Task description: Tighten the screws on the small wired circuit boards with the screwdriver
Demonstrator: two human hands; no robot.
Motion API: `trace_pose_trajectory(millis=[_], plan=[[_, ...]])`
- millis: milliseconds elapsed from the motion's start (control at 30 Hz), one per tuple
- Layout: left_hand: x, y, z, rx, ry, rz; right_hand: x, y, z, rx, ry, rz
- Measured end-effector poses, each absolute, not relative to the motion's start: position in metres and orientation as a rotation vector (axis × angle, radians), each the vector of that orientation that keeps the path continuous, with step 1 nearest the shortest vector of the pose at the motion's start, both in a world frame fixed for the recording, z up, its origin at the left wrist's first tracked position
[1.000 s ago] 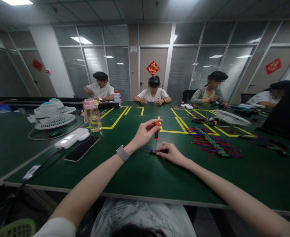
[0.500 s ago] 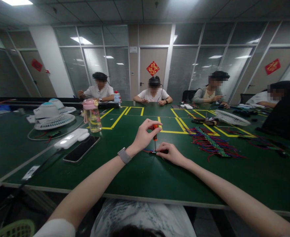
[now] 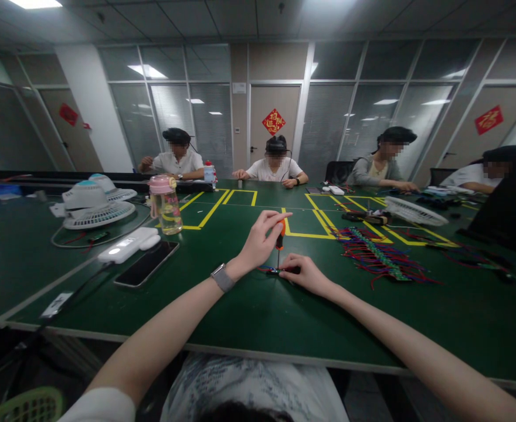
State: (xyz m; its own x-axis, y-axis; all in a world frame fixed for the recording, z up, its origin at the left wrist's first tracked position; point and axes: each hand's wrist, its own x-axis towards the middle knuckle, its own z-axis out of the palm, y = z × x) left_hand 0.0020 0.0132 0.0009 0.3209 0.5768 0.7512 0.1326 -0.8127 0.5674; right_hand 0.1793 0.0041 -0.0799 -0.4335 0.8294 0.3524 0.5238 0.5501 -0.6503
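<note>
My left hand [image 3: 260, 239], with a grey-strapped watch on its wrist, is closed round the handle of an orange-and-black screwdriver [image 3: 279, 241]. The screwdriver stands upright, its shaft pointing down at a small circuit board [image 3: 272, 271] on the green table. Red and blue wires come out of the board's left side. Pressed to the board's right end are the pinched fingers of my right hand [image 3: 301, 273]. The exact spot where the screwdriver's tip meets the board is too small to make out.
To the right lies a row of joined circuit boards [image 3: 379, 255] with red and blue wires. At left are a phone [image 3: 147, 264], a white power strip [image 3: 128, 245], a pink-lidded bottle [image 3: 165, 205] and white fans [image 3: 95, 205]. Several people sit across the green table [image 3: 240, 316].
The fingers of my left hand have shifted on the screwdriver handle, with the forefinger now stretched over its top. My right hand keeps its place on the board.
</note>
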Motion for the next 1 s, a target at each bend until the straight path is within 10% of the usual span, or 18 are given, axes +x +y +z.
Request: trace_pose_trajectory(millis=[1000], plan=[[-0.002,0.027,-0.004,1.940,0.663,1.520,0.179,0.004,-0.081,-1.085,-2.144,0.571]])
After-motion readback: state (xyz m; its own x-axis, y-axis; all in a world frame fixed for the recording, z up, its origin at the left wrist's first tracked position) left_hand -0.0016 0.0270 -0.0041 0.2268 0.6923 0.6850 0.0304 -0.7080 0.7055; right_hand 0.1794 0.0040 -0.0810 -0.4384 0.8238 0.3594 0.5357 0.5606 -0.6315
